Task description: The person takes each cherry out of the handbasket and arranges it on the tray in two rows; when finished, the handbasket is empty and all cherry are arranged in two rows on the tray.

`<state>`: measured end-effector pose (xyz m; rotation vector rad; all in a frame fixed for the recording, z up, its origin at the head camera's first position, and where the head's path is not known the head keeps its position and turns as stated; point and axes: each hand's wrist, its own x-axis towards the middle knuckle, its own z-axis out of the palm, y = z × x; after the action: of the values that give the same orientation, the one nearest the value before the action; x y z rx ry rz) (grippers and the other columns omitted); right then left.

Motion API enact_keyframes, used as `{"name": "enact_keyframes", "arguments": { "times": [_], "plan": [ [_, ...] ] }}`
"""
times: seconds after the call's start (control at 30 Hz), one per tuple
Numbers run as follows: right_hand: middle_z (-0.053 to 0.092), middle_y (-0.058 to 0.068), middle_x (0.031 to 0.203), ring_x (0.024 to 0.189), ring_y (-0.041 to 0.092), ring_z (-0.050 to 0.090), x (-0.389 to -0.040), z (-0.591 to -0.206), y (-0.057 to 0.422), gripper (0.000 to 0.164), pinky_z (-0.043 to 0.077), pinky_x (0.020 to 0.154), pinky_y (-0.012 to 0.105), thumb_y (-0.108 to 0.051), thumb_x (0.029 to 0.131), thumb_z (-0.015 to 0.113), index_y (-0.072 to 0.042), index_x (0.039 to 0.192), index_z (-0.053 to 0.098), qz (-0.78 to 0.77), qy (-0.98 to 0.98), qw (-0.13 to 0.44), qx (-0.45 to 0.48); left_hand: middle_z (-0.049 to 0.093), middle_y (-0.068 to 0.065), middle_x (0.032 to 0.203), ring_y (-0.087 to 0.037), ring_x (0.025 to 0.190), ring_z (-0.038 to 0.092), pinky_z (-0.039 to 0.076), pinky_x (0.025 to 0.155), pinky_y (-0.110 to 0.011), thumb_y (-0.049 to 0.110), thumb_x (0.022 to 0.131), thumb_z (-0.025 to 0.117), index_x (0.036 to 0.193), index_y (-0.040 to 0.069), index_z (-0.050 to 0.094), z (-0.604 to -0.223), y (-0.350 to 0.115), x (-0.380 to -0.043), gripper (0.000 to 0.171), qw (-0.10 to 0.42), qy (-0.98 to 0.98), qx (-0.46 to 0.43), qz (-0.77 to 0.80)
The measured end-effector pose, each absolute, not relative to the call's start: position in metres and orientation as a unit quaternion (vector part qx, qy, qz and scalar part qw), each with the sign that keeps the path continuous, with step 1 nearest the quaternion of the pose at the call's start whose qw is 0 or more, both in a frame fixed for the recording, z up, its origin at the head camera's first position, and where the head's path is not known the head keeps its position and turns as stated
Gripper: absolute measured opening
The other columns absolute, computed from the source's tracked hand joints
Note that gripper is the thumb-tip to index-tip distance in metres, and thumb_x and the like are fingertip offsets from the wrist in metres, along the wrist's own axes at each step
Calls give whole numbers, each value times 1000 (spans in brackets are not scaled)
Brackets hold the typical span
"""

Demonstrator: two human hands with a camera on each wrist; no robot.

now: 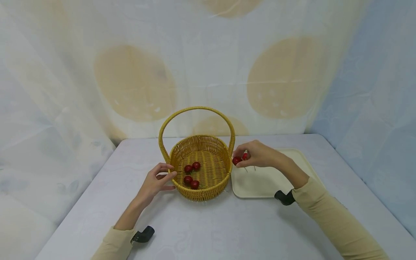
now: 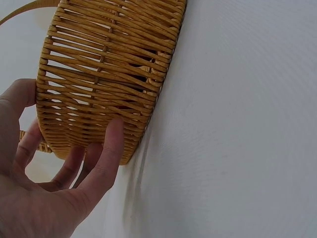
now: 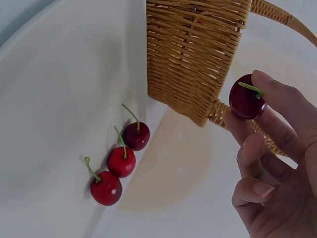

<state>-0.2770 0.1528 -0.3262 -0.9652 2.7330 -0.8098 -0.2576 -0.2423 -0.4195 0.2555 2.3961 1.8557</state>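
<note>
A round woven basket (image 1: 217, 190) with a tall arched handle stands mid-table, holding several dark red cherries (image 1: 196, 165) toward its left side. My left hand (image 1: 156, 182) is at the basket's left rim. Its spread fingertips rest against the outer wicker wall in the left wrist view. Beside the basket's right rim, my right hand (image 1: 258, 154) pinches a dark cherry (image 3: 246, 97) with a short green stem between thumb and fingers. Three stemmed cherries (image 3: 121, 161) lie in a row along the edge of the cream tray (image 3: 59, 99), partly hidden behind the hand in the head view.
The tray sits right of the basket, its left edge close to the wicker wall. A pale cloth covers the table (image 1: 208, 224). Behind it hangs a patterned curtain (image 1: 208, 65). Black wrist mounts (image 1: 284, 197) stick out below both sleeves.
</note>
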Motion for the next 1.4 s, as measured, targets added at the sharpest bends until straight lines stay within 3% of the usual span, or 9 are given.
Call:
{"name": "enact_keyframes", "arguments": {
  "times": [0.3, 0.47, 0.7, 1.1, 1.4],
  "plan": [
    [70, -3, 97, 82, 19, 63, -276, -325, 158, 25, 57, 71, 23, -22, 84, 78, -14, 107, 71, -278, 906, 69, -313, 51, -14, 126, -26, 109, 62, 62, 78, -50, 37, 89, 72, 123, 13, 53, -422, -242, -259, 46, 52, 787, 79, 610],
    [71, -2, 100, 73, 14, 61, -277, -324, 161, 26, 56, 64, 24, -24, 84, 78, -15, 107, 71, -262, 911, 56, -314, 50, -15, 125, -26, 109, 62, 62, 78, -49, 35, 90, 71, 124, 11, 52, -423, -242, -259, 46, 51, 788, 83, 608],
    [71, -2, 95, 73, 9, 64, -279, -325, 167, 25, 57, 66, 23, -23, 84, 78, -14, 106, 71, -250, 917, 50, -308, 50, -14, 124, -27, 110, 62, 62, 77, -49, 36, 90, 71, 123, 12, 52, -422, -242, -259, 45, 50, 788, 81, 608],
    [72, 1, 96, 75, 13, 58, -283, -325, 190, 26, 53, 64, 26, -21, 85, 77, -11, 108, 71, -233, 930, 34, -283, 49, -16, 125, -26, 108, 62, 62, 78, -49, 36, 90, 70, 125, 10, 51, -420, -241, -258, 48, 47, 791, 83, 604],
    [72, 3, 94, 78, 13, 62, -295, -341, 213, 28, 53, 65, 27, -22, 86, 76, -8, 109, 70, -239, 939, 26, -246, 49, -18, 128, -26, 109, 62, 62, 79, -51, 34, 91, 70, 128, 8, 51, -418, -240, -256, 49, 49, 789, 84, 606]
  ]
}}
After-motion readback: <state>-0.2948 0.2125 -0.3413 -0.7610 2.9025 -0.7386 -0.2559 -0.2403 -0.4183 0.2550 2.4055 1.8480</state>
